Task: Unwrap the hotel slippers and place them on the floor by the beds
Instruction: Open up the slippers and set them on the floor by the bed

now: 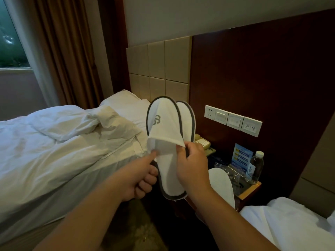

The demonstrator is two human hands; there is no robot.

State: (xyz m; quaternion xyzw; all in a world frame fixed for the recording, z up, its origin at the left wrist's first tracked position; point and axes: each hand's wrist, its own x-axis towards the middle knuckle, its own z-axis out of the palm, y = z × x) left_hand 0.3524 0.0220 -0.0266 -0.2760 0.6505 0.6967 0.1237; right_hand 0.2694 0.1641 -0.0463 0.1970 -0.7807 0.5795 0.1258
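Both hands hold a pair of white slippers (165, 131) upright in the air above the gap between the two beds. The left hand (139, 180) has its forefinger stretched onto the lower edge of the front slipper's toe flap, the other fingers curled against the dark trim. The right hand (193, 165) pinches the flap's other corner between thumb and fingers; its palm is turned away, so the rest of that grip cannot be made out. The second slipper (187, 118) shows only as a strip behind the first. Another white sole (222, 187) leans at the front edge of the nightstand (251, 192), its lower end hidden by the right forearm. Crumpled clear plastic (222, 164) and a water bottle (256, 166) sit on the nightstand in deep shadow. The left bed (54, 151) and right bed (290, 223) are cut off by the frame.
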